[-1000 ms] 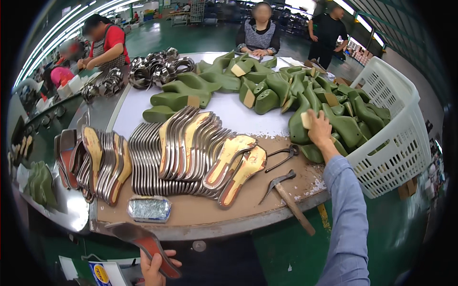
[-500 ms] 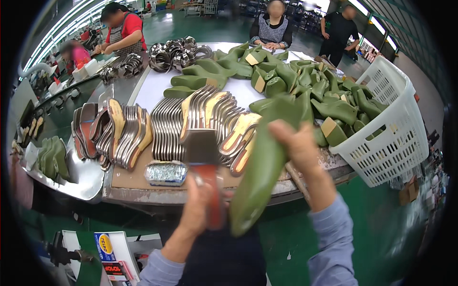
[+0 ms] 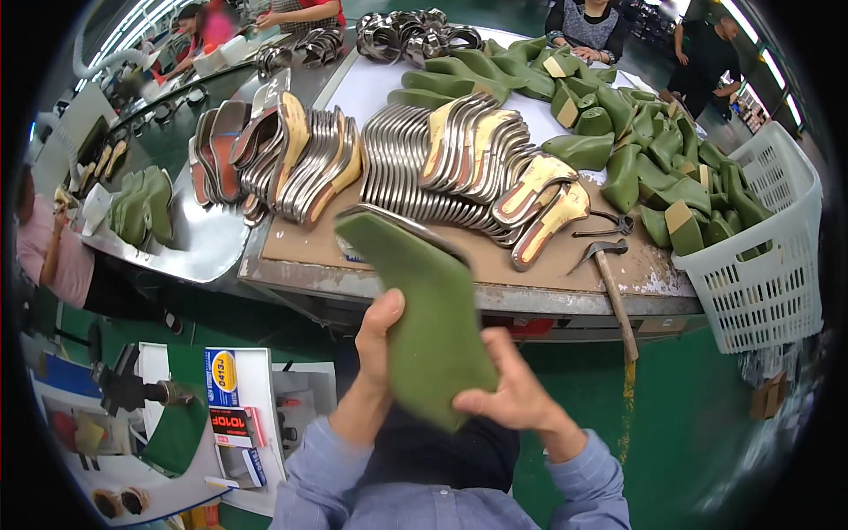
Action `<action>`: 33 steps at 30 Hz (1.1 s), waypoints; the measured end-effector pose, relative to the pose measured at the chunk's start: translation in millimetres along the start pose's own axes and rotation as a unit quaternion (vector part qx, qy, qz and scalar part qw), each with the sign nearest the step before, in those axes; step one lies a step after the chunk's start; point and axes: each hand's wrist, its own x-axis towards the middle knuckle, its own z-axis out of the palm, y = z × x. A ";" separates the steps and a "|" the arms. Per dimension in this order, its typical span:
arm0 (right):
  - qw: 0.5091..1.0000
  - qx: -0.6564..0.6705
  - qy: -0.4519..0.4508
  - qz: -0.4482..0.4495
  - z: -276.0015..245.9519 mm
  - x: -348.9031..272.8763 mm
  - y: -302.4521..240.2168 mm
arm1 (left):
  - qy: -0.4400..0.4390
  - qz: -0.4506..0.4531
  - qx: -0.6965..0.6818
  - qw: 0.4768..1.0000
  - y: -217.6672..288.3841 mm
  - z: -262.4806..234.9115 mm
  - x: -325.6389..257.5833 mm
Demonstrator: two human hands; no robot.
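Both of my hands hold a green shoe last in front of the bench edge, heel end tilted up and away. My left hand is closed round its left side with the thumb on top. My right hand grips the lower right part near the other end. A dark, shiny sole-shaped insole shows along the far edge of the last; most of it is hidden underneath. Beyond my hands, several curved insoles stand packed in rows, and two tan-faced insoles lie nearest the right end.
A hammer overhangs the bench edge, beside pincers. Green lasts are heaped at the back right, against a white plastic basket. Metal rings lie at the back. Several people work or stand around; boxes sit lower left.
The last and insole, held apart before, are now together, with the last in both hands. My right hand has come down and inward. The view has tilted down, uncovering the hammer and pincers.
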 end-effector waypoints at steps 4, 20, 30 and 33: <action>0.882 -0.371 0.132 -0.261 -55.6 30.3 6.0 | -0.128 0.259 -0.017 0.957 43.1 39.6 28.1; 0.862 -0.466 0.055 -0.195 -25.8 62.8 21.9 | 0.028 0.159 0.698 0.697 92.9 -59.1 80.5; 0.863 -0.458 0.064 -0.203 -28.8 61.9 26.3 | 0.012 -0.009 0.790 0.613 72.1 -61.8 136.1; 0.862 -0.461 0.065 -0.198 -28.6 60.5 26.1 | -0.013 0.081 0.760 0.644 70.5 -68.7 134.7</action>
